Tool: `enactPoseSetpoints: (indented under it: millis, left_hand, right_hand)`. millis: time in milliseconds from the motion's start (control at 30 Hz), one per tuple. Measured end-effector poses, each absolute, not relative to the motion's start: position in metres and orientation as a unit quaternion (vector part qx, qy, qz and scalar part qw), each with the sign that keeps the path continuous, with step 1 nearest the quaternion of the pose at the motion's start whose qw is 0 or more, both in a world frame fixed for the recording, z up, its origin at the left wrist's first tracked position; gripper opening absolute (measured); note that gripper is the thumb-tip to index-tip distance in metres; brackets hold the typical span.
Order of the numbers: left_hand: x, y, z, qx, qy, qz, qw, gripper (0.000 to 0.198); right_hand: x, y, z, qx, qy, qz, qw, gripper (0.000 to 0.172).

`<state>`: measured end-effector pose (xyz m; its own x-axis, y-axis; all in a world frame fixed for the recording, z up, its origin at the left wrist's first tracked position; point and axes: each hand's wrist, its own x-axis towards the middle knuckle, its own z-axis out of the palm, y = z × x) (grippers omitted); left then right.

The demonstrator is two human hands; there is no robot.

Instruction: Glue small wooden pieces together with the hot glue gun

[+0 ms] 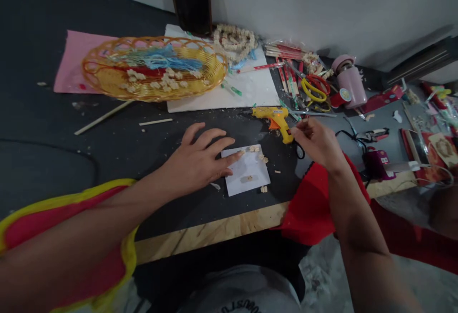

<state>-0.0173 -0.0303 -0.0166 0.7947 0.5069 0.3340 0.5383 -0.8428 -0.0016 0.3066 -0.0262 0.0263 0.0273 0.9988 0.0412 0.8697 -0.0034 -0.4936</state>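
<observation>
My left hand is spread with its fingers apart, palm down. One fingertip reaches over a white sheet of paper beside a small pale piece. Several small pale clusters line the upper edge of the paper, and another lies on it. A loose cluster sits just off its lower right corner. My right hand has its fingertips pinched together close to the handle of a yellow glue gun, which lies on its side. Whatever is between those fingertips is too small to make out.
A yellow wicker basket with blue threads stands at the back left. Scissors and a pink bottle are at the back right. Red cloth hangs over the front edge. Another person is at the far right.
</observation>
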Motion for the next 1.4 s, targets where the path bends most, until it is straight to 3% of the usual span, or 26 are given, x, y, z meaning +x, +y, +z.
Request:
enactPoseSetpoints:
  millis: [167,300,433,667,767,867,967,1067,1200,1300,1400]
  left_hand:
    - [-0.018,-0.03,-0.018,-0.947,-0.269,-0.168,0.057,0.029]
    - [-0.018,-0.029,-0.02,-0.947,-0.275,-0.158,0.057,0.03]
    - [-0.019,-0.03,-0.02,-0.946,-0.276,-0.159,0.054,0.031]
    - [-0.019,-0.029,-0.022,-0.947,-0.282,-0.15,0.038,0.031]
    - [-0.019,-0.029,-0.022,-0.948,-0.276,-0.15,0.039,0.033]
    - [-0.019,-0.029,-0.021,-0.949,-0.28,-0.142,0.037,0.033]
    - [-0.019,-0.029,-0.021,-0.949,-0.282,-0.137,0.036,0.033]
    - [-0.018,-0.029,-0.022,-0.948,-0.279,-0.145,0.045,0.032]
    - [-0.017,-0.029,-0.022,-0.946,-0.274,-0.164,0.052,0.032]
    - [-0.017,-0.029,-0.021,-0.948,-0.273,-0.16,0.042,0.033]
    - [-0.018,-0.029,-0.021,-0.948,-0.27,-0.163,0.042,0.033]
  right_hand:
    - [0.299,-0.005,0.011,-0.712,-0.659,0.195,0.142,0.043]
    - [0.289,0.001,0.01,-0.722,-0.644,0.202,0.155,0.031]
    - [0.291,0.004,0.008,-0.718,-0.629,0.212,0.211,0.021]
    - [0.305,0.012,-0.007,-0.676,-0.562,0.292,0.377,0.026]
    - [0.314,0.017,-0.003,-0.664,-0.605,0.184,0.399,0.031]
    - [0.33,0.02,0.01,-0.674,-0.646,0.022,0.359,0.039]
    - [0.344,0.021,0.021,-0.687,-0.643,-0.028,0.338,0.042]
    - [0.349,0.021,0.024,-0.662,-0.626,0.037,0.41,0.043]
    - [0.344,0.015,0.023,-0.587,-0.567,0.251,0.521,0.03]
    - [0.337,0.004,0.025,-0.585,-0.505,0.385,0.505,0.026]
    - [0.331,-0.008,0.027,-0.581,-0.468,0.441,0.499,0.029]
